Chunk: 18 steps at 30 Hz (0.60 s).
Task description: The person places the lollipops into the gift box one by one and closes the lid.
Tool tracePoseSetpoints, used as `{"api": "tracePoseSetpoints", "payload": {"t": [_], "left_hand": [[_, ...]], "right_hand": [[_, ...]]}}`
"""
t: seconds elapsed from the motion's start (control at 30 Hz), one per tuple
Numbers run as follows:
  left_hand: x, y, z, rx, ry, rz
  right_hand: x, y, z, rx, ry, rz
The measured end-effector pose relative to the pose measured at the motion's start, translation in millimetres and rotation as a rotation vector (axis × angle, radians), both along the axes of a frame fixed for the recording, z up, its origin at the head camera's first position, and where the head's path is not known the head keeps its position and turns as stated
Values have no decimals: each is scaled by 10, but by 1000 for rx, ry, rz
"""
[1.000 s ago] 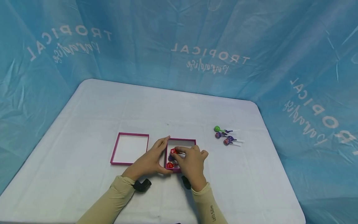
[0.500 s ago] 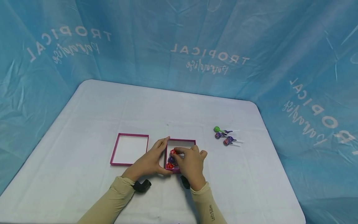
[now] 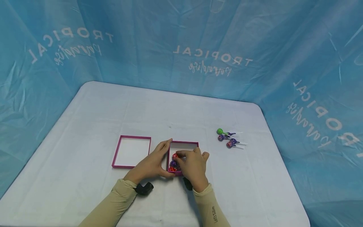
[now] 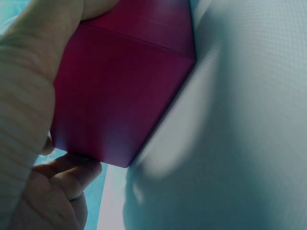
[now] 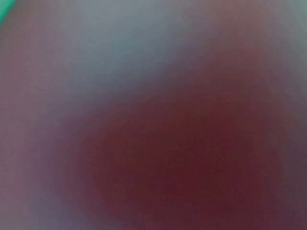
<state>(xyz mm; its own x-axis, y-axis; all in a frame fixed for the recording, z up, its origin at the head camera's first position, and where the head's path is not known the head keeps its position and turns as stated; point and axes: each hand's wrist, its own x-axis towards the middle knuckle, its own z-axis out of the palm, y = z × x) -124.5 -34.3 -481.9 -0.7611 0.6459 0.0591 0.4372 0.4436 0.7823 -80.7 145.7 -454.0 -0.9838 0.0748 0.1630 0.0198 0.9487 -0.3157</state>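
Note:
A magenta-edged box point(image 3: 184, 142) with a white inside stands in front of me in the head view. My left hand point(image 3: 153, 162) grips it by the left side, thumb at the near wall and fingers along the left wall toward the far corner; the magenta outer walls point(image 4: 124, 91) fill much of the left wrist view. Between thumb and index finger, my right hand point(image 3: 195, 167) pinches a red lollipop point(image 3: 175, 156) inside the box. A purple lollipop point(image 3: 173, 164) and another red lollipop point(image 3: 172, 169) lie nearer me there. Their sticks are mostly hidden. The right wrist view is a dark blur.
A shallow magenta-rimmed lid point(image 3: 135, 137) lies left of the box, partly behind my left hand. On the right, a green lollipop point(image 3: 219, 131) and several purple lollipops point(image 3: 229, 144) lie on the white-covered table point(image 3: 255, 189). Blue curtains point(image 3: 141, 47) surround the table.
The pinched red lollipop has shifted slightly nearer to me inside the box, pressed closer to the purple one. My left hand keeps its place on the box.

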Motion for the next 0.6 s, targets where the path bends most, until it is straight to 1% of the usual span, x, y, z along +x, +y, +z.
{"api": "tracePoseSetpoints", "payload": {"t": [0.17, 0.33, 0.47, 0.6], "left_hand": [[-2, 5, -8, 4, 5, -2], [-4, 8, -13, 4, 5, 0], [-3, 5, -25, 1, 1, 2], [-9, 4, -32, 3, 7, 1]], "right_hand": [[-4, 1, 10, 7, -21, 2], [-10, 8, -4, 16, -23, 5], [-2, 12, -8, 2, -12, 5], [6, 18, -7, -28, 29, 9]]}}
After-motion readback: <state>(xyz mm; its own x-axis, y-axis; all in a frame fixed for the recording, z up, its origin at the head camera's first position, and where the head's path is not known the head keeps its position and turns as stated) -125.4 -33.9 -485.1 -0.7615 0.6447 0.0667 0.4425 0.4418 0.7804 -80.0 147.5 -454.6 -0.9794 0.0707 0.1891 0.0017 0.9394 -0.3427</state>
